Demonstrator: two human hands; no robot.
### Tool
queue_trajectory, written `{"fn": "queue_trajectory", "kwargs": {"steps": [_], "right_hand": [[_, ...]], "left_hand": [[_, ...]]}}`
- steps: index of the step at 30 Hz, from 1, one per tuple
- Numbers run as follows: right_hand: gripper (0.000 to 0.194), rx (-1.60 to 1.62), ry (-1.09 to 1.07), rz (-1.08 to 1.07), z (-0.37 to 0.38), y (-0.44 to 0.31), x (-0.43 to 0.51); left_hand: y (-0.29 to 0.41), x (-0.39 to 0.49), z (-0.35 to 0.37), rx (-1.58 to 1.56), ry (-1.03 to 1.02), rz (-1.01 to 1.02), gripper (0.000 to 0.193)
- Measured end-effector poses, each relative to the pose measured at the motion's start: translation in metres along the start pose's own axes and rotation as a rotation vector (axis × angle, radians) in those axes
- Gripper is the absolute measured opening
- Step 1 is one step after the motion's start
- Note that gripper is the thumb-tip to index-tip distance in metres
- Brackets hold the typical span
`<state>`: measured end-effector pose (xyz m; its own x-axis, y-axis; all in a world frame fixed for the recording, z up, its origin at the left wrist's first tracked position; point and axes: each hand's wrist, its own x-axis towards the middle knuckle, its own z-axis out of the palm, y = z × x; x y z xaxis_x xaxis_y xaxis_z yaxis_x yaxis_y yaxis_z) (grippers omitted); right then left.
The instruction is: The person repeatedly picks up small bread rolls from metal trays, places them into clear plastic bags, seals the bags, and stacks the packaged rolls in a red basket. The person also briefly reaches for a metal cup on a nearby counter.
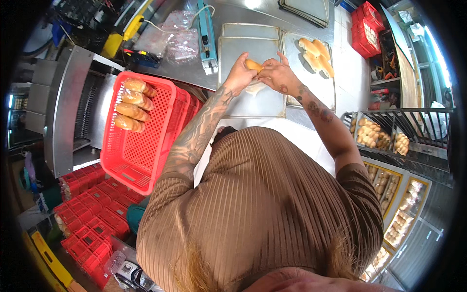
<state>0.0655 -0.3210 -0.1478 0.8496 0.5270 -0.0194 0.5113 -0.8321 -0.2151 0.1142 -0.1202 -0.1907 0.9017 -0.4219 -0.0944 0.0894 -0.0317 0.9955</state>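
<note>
Over a metal baking tray (251,106), my left hand (239,75) and my right hand (279,75) meet at one small golden bread roll (253,65). The left thumb and fingers grip the roll from its left. The right fingertips touch its right end, with the thumb and another finger spread apart. Just under the hands lies a piece of thin, pale, see-through material (256,88); whether it is attached to the roll cannot be told. Several elongated rolls (316,54) lie together on a second tray (310,98) at the right.
A red plastic basket (146,171) at the left holds several wrapped rolls (133,102). A blue bag sealer (208,40) and clear plastic bags (182,36) lie beyond it. Stacked trays (306,11) stand at the back. Red crates (91,219) fill the lower left; a black rack (408,135) is at right.
</note>
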Motion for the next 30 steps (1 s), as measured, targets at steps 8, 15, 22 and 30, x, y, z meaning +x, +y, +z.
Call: {"fn": "queue_trajectory", "kwargs": {"steps": [8,15,22,30], "right_hand": [[0.021,-0.018,0.423,-0.361,-0.146,-0.008,0.004],[0.018,-0.091,0.602,-0.428,-0.193,0.006,-0.008],[0.023,0.147,0.763,-0.205,-0.183,-0.049,0.056],[0.015,0.477,0.761,-0.120,-0.094,-0.079,0.147]], "left_hand": [[0.144,-0.042,-0.074,0.851,-0.159,0.561,0.033],[0.202,-0.071,-0.068,0.854,0.152,0.778,0.042],[0.201,-0.053,-0.086,0.682,0.130,0.453,0.039],[0.144,-0.033,-0.195,0.139,0.344,0.642,0.077]]}}
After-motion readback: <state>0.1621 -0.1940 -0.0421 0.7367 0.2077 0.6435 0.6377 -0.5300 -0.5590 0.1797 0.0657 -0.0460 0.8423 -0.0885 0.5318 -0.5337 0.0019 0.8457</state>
